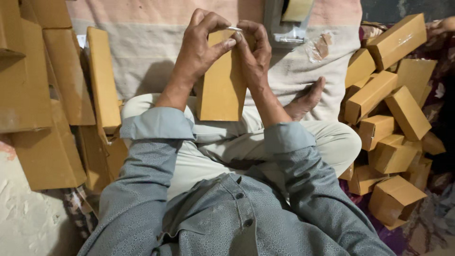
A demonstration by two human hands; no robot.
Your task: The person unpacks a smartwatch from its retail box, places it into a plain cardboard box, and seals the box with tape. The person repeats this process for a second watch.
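Note:
I sit cross-legged and hold a small brown cardboard box upright over my lap. My left hand grips its top left edge, thumb pressed against the upper flap. At the top right corner my right hand pinches a strip of clear tape between fingertips. Both hands touch the box's top end. The lower part of the box rests near my knee.
A heap of several closed brown boxes lies on the right. Flat cardboard blanks and larger cartons stand on the left. A grey tape dispenser sits ahead on the pale cloth. My bare foot shows beside it.

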